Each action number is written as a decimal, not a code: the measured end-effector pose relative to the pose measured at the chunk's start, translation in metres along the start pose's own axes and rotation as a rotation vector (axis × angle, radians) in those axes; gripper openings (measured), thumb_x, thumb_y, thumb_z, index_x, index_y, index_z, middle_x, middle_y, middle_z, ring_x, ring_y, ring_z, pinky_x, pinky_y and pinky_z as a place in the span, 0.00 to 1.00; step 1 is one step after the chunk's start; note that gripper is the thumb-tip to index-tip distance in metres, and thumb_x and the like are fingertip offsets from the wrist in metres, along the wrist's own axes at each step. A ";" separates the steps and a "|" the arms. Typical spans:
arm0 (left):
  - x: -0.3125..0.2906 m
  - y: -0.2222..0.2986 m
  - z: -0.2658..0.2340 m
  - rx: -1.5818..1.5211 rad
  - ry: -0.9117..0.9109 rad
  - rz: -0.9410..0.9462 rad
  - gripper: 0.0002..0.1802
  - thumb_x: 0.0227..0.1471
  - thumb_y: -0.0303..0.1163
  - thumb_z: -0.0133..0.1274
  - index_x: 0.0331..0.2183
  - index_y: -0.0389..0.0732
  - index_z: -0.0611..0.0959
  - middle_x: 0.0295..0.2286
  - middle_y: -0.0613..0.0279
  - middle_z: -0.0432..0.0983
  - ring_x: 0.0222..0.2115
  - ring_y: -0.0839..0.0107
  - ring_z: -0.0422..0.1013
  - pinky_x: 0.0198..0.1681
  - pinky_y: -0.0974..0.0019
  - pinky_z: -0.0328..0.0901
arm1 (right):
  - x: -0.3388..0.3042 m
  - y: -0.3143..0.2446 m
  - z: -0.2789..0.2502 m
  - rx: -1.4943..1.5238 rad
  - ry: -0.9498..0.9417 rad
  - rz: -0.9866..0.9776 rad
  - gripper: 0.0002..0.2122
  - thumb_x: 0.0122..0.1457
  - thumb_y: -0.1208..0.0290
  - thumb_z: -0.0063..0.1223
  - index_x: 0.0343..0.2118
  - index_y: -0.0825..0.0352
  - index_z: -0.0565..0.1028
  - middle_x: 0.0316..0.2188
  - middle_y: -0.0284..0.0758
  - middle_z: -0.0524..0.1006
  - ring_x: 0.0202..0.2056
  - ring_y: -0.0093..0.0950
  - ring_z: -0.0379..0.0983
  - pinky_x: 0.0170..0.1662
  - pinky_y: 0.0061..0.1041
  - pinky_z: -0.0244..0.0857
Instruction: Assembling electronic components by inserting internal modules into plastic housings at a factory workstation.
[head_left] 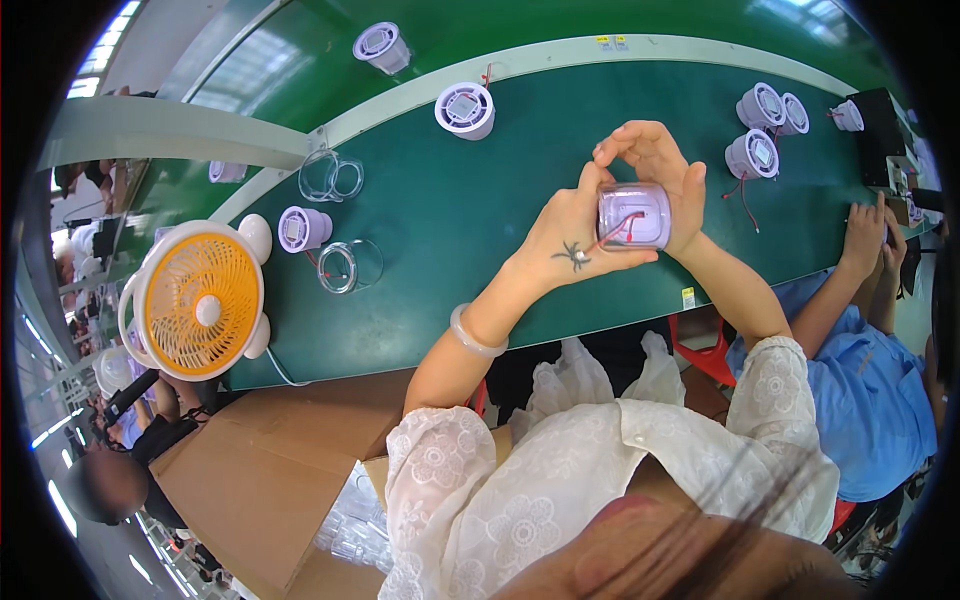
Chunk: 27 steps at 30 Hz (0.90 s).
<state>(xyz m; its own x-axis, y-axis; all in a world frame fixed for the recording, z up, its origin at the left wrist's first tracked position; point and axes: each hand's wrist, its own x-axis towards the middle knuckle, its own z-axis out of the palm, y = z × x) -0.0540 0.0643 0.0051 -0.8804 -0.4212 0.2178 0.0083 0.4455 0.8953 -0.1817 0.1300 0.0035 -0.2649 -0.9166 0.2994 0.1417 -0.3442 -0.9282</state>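
My left hand (565,240) grips a clear plastic cup (658,243) with a lilac inner piece (648,203); thin red wires (625,222) show inside. The thumb lies along its near side and the other fingers are partly hidden behind it. Against the cup's right side rests the lower palm of my right hand (676,160). Its thumb stands up apart, and its fingers stretch loosely to the left, past the cup's far side. The cup is held above the green tabletop (480,230).
An orange and white fan (205,300) stands at left, near clear cups (350,268) and a lilac round unit (303,230). More units (466,110) lie farther back and at right (752,155). A cardboard box (270,470) stands below left. A blue-clothed co-worker (850,370) works at right.
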 end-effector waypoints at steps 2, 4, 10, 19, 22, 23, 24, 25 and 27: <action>0.001 0.001 -0.003 -0.128 -0.060 -0.121 0.44 0.24 0.44 0.65 0.39 0.31 0.60 0.26 0.50 0.71 0.27 0.58 0.72 0.31 0.66 0.66 | 0.002 -0.002 0.004 -0.130 -0.026 -0.154 0.37 0.47 0.35 0.25 0.40 0.73 0.61 0.34 0.42 0.68 0.39 0.31 0.65 0.44 0.28 0.58; 0.001 -0.005 -0.004 -0.227 -0.054 -0.108 0.43 0.24 0.43 0.64 0.38 0.31 0.61 0.26 0.51 0.71 0.27 0.59 0.72 0.32 0.67 0.65 | -0.001 -0.007 0.013 -0.171 -0.047 -0.186 0.37 0.47 0.35 0.26 0.41 0.72 0.60 0.37 0.44 0.67 0.42 0.33 0.64 0.45 0.31 0.57; 0.006 -0.005 0.002 -0.406 0.139 -0.074 0.34 0.26 0.42 0.64 0.31 0.35 0.62 0.25 0.53 0.72 0.28 0.64 0.72 0.32 0.68 0.65 | 0.017 -0.007 0.001 -0.492 -0.062 -0.519 0.24 0.47 0.50 0.43 0.32 0.71 0.68 0.37 0.48 0.67 0.38 0.37 0.66 0.37 0.28 0.62; 0.004 -0.021 -0.012 -0.090 0.393 -0.118 0.42 0.26 0.58 0.59 0.33 0.36 0.60 0.21 0.52 0.71 0.21 0.61 0.71 0.24 0.69 0.65 | 0.013 -0.022 0.004 -0.898 -0.202 -0.450 0.19 0.30 0.78 0.60 0.29 0.67 0.66 0.35 0.38 0.63 0.42 0.40 0.62 0.39 0.33 0.62; 0.004 -0.017 -0.009 -0.047 0.426 -0.125 0.42 0.27 0.58 0.59 0.34 0.35 0.60 0.21 0.52 0.71 0.22 0.62 0.71 0.24 0.69 0.65 | 0.012 -0.018 0.007 -0.986 -0.161 -0.487 0.17 0.32 0.82 0.57 0.29 0.68 0.65 0.34 0.38 0.63 0.43 0.39 0.62 0.39 0.32 0.63; 0.004 -0.014 -0.009 -0.072 0.432 -0.140 0.40 0.28 0.55 0.60 0.33 0.35 0.60 0.20 0.52 0.71 0.22 0.63 0.72 0.24 0.69 0.65 | 0.011 -0.016 0.009 -0.985 -0.162 -0.485 0.17 0.32 0.82 0.57 0.29 0.68 0.65 0.34 0.38 0.63 0.43 0.39 0.62 0.39 0.32 0.63; 0.004 -0.014 -0.010 -0.071 0.434 -0.141 0.40 0.28 0.55 0.60 0.33 0.35 0.60 0.20 0.52 0.71 0.22 0.63 0.72 0.24 0.69 0.65 | 0.011 -0.015 0.012 -1.007 -0.130 -0.512 0.17 0.32 0.83 0.56 0.29 0.69 0.65 0.34 0.39 0.63 0.42 0.40 0.63 0.39 0.31 0.62; 0.005 -0.014 -0.010 -0.048 0.462 -0.119 0.39 0.28 0.52 0.61 0.33 0.35 0.61 0.20 0.52 0.71 0.21 0.63 0.72 0.23 0.69 0.65 | 0.011 -0.014 0.014 -1.028 -0.098 -0.538 0.17 0.32 0.84 0.56 0.29 0.69 0.65 0.34 0.39 0.63 0.41 0.40 0.63 0.39 0.31 0.62; 0.005 -0.012 -0.010 -0.025 0.491 -0.100 0.38 0.28 0.50 0.62 0.33 0.35 0.61 0.20 0.52 0.71 0.21 0.63 0.72 0.23 0.69 0.65 | 0.012 -0.013 0.015 -1.053 -0.086 -0.554 0.17 0.31 0.83 0.56 0.29 0.69 0.65 0.34 0.39 0.63 0.41 0.40 0.63 0.39 0.31 0.62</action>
<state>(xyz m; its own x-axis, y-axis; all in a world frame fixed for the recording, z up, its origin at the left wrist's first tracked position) -0.0538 0.0489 -0.0011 -0.5503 -0.7860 0.2818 -0.0481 0.3668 0.9291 -0.1720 0.1204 0.0228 0.0270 -0.7203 0.6932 -0.8345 -0.3980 -0.3811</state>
